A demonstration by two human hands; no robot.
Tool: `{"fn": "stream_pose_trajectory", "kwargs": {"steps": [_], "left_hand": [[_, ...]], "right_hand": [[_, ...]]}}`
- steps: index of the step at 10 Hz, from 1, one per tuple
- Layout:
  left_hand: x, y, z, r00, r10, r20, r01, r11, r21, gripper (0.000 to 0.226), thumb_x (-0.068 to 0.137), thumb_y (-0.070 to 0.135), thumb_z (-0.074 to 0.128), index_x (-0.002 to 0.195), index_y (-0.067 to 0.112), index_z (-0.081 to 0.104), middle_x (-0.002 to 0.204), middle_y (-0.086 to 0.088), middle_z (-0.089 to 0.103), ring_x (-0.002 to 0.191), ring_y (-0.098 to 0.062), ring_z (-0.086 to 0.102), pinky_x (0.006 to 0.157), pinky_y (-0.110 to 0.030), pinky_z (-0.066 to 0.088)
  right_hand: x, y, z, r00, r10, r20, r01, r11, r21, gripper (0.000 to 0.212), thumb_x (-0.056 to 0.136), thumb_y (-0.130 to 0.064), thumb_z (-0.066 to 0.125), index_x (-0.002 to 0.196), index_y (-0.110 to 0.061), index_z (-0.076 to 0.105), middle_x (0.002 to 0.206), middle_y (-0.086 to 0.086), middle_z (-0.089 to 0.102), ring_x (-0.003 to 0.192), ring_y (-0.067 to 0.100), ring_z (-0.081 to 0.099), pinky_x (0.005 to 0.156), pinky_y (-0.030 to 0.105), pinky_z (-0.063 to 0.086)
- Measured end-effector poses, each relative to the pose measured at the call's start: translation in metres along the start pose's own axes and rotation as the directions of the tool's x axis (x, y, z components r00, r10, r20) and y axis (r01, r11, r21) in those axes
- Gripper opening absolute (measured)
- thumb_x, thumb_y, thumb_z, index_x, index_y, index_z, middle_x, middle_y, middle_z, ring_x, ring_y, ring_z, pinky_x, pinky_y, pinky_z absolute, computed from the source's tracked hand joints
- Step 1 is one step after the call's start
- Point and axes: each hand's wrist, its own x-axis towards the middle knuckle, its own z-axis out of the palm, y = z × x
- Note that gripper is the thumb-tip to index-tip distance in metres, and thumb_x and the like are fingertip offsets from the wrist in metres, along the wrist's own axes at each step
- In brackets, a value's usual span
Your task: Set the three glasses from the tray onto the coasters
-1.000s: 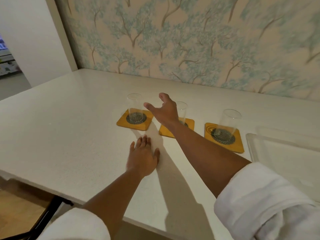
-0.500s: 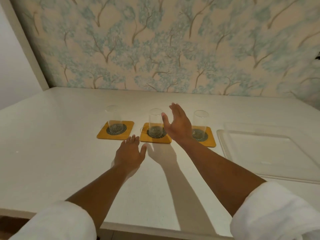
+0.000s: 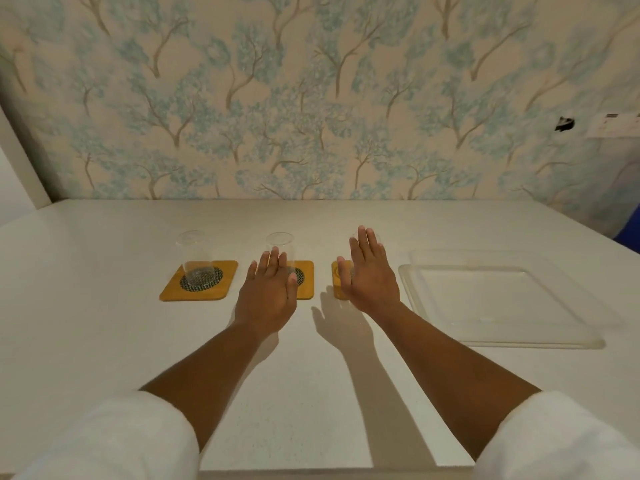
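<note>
Basically done: glasses off the clear tray (image 3: 498, 336), sitting on coasters.
Left hand (image 3: 268, 296) and right hand (image 3: 372, 277) flat, spread, holding nothing; third glass at 12 o'clock hidden, worth checking.

On the table (image 3: 104, 341), three coasters sit in a row. Left of the left hand (image 3: 268, 299), a glass (image 3: 194, 258) stands on the left coaster (image 3: 199, 280). Beyond that hand's fingers, the middle glass (image 3: 280, 247) stands on the middle coaster (image 3: 306, 280). The right hand (image 3: 370, 275) covers the right coaster (image 3: 337, 280); a third glass probably stands behind it. The tray (image 3: 502, 303) lies just right of that hand.
</note>
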Motion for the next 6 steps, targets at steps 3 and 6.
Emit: {"fn": "stream_pose_trajectory", "kwargs": {"steps": [3, 6], "left_hand": [[0.009, 0.012, 0.005, 1.000, 0.004, 0.011, -0.004, 1.000, -0.002, 0.056, 0.104, 0.031, 0.017, 0.154, 0.007, 0.016, 0.163, -0.011, 0.008, 0.150, -0.023, 0.002, 0.121, -0.040, 0.004], [0.019, 0.020, 0.003, 1.000, 0.000, -0.002, 0.000, 1.000, 0.004, 0.057, 0.103, 0.032, 0.016, 0.154, 0.007, 0.014, 0.163, -0.011, 0.008, 0.150, -0.023, 0.002, 0.121, -0.041, 0.006]], "right_hand": [[-0.010, 0.016, 0.005, 0.998, 0.006, 0.056, -0.003, 0.999, -0.038, 0.056, 0.105, -0.032, 0.023, 0.154, -0.006, 0.019, 0.164, 0.011, 0.005, 0.152, 0.022, -0.005, 0.123, 0.040, 0.001], [-0.004, 0.017, -0.001, 0.999, -0.017, 0.050, 0.016, 1.000, 0.017, 0.056, 0.105, -0.030, 0.023, 0.155, -0.007, 0.014, 0.165, 0.009, 0.002, 0.152, 0.021, -0.006, 0.123, 0.038, -0.001]]}}
